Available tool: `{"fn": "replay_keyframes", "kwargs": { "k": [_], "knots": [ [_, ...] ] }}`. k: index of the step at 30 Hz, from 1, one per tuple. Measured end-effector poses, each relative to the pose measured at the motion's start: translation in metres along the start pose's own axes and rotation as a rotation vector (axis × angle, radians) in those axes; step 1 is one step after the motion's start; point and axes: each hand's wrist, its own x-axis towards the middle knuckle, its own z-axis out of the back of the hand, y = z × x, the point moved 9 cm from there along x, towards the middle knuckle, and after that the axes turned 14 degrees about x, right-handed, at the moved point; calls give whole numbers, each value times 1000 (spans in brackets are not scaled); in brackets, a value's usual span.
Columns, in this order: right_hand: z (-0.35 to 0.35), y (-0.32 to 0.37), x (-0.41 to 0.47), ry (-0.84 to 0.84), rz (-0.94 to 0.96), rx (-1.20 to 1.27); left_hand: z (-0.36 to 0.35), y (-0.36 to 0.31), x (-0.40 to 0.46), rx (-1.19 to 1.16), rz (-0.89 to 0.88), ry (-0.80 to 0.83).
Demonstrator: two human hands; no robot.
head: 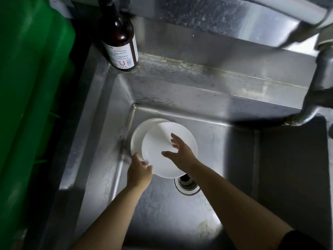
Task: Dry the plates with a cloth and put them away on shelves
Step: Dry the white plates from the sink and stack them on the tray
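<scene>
From my seat, the top plate (167, 150) sits tilted on the stack (138, 134) just left of the drain (187, 184), my left hand (139, 170) pinching its near rim, right hand (182, 154) spread wide over it.

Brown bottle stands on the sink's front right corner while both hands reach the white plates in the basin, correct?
Not quite. The head view shows the brown bottle on the back left corner; both hands, left and right, do reach the white plates.

We see bare sink floor (162, 213) toward us; the faucet pipe (317, 83) overhangs right, a brown bottle (121, 42) crowds the back-left corner.
</scene>
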Motion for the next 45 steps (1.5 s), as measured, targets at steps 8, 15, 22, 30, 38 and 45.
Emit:
{"fn": "replay_keyframes", "kwargs": {
  "k": [8, 15, 22, 30, 38, 45],
  "knots": [
    [77, -38, 2, -275, -82, -275, -49, -8, 4, -287, 202, 176],
    [83, -63, 7, -182, -236, 24, -53, -43, 11, -271, 128, 195],
    [95, -52, 9, -208, -168, -137, -29, -72, 0, 58, -102, 13],
    [138, -50, -23, -425, -79, 136, -4, -93, -43, 50, -324, -5],
    [167, -44, -69, -520, 58, 277, -9, -103, -81, -203, -334, 210],
    [172, -30, -108, -492, 153, 343, -1, -122, -103, -137, -377, 321]
  ]
}}
